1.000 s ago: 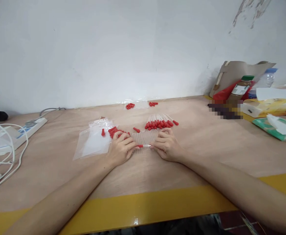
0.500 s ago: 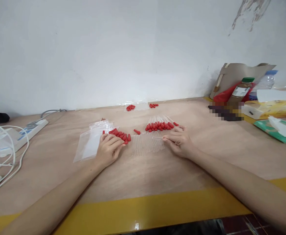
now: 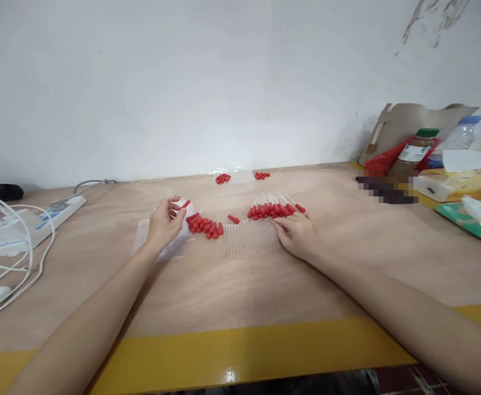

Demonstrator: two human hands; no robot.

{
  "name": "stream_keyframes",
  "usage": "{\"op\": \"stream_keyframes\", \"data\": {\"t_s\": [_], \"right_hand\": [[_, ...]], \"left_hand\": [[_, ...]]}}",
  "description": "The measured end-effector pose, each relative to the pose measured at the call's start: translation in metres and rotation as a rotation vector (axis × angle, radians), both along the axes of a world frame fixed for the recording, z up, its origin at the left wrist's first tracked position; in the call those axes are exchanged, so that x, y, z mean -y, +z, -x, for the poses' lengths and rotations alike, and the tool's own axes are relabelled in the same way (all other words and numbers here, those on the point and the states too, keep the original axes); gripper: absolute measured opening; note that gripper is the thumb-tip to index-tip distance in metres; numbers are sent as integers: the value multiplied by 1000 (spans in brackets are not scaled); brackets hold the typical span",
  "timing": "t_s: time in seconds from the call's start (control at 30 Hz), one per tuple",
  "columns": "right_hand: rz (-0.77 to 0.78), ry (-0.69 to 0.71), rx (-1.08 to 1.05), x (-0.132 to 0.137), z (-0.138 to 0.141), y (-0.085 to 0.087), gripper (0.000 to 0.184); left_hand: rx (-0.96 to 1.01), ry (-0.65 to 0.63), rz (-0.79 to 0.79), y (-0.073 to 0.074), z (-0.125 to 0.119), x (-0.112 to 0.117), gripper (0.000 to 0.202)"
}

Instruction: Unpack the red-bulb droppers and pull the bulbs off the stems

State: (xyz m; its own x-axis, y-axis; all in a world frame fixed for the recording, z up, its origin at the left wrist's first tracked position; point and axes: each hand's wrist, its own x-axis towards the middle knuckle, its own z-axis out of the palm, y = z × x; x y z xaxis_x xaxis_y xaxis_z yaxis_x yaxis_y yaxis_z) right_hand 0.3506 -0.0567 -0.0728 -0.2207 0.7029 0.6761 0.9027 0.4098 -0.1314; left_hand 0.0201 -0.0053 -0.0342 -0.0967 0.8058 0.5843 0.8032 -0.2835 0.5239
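Note:
My left hand (image 3: 166,224) pinches a single red rubber dropper bulb (image 3: 186,204) above some clear plastic bags (image 3: 178,247). Just right of it lies a pile of loose red bulbs (image 3: 203,226). My right hand (image 3: 300,233) is closed at the fingertips on a thin glass dropper tube, whose outline barely shows against the others. Beneath and left of those fingertips is a row of bare glass tubes (image 3: 248,241). Behind them rest several droppers with red bulbs fitted (image 3: 273,210), tubes pointing toward the wall. One loose bulb (image 3: 233,219) lies between the groups.
Small groups of red bulbs (image 3: 222,179) lie with a clear bag near the wall. At left are a power strip (image 3: 65,216) and white cables (image 3: 45,258). On the right stand a green-capped bottle (image 3: 415,151), a paper bag (image 3: 408,118) and tissue packs (image 3: 466,216).
My left hand has lifted away from the bulb pile, back and to the left, with one red bulb in it. My right hand has shifted slightly toward the fitted droppers; the view has turned slightly.

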Motion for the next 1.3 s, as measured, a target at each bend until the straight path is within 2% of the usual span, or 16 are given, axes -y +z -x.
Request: {"op": "stream_keyframes", "data": {"t_s": [0.13, 0.33, 0.43, 0.53, 0.63, 0.77, 0.83, 1.0, 1.17, 1.3], "right_hand": [[1, 26, 62, 3, 6, -2, 22], [67, 27, 93, 10, 9, 0, 23], [96, 40, 108, 12, 11, 1, 29], [108, 51, 106, 13, 12, 2, 37], [144, 49, 51, 11, 10, 3, 39], [211, 17, -101, 7, 3, 7, 37], [257, -8, -161, 4, -3, 10, 37], [289, -27, -271, 1, -14, 15, 35], [295, -25, -284, 2, -14, 14, 33], [225, 20, -292, 0, -14, 9, 31]], "left_hand": [[-119, -21, 83, -9, 2, -7, 22], [-237, -35, 144, -10, 3, -8, 28], [-225, -25, 90, -8, 2, -5, 28], [-240, 12, -41, -6, -5, 0, 23], [-298, -51, -95, -1, -23, 3, 18], [-466, -252, 51, 10, -66, -1, 17], [-516, -307, 100, 14, -90, -8, 19], [-553, -359, 134, 10, -132, -26, 27], [-541, -379, 89, -1, -144, -34, 20], [-475, -304, 53, 3, -133, -22, 15]]}}
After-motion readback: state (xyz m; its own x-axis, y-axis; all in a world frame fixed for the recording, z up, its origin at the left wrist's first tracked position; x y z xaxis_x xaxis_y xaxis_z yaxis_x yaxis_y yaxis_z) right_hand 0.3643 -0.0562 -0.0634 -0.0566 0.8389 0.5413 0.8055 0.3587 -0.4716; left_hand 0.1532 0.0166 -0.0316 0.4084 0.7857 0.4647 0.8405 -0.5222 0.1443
